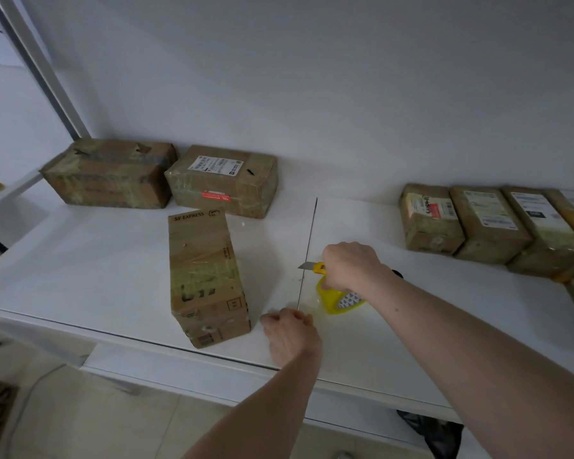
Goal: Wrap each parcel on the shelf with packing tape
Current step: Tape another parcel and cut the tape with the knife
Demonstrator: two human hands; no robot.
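A tall SF Express cardboard parcel (206, 276) lies on the white shelf (96, 260) near the front edge, with clear tape over it. My right hand (352, 266) grips a yellow utility knife (314, 267) with its blade pointing left, just above a yellow tape roll (337, 301) standing on the shelf. My left hand (290, 332) has its fingers curled at the shelf surface right of the parcel, beside the roll; whether it pinches the tape end I cannot tell.
Two taped parcels (113, 173) (224, 180) sit at the back left by the wall. A row of several parcels (491, 223) lines the back right. A seam (309, 250) splits the shelf top. Something black (434, 432) sits below the shelf's front edge.
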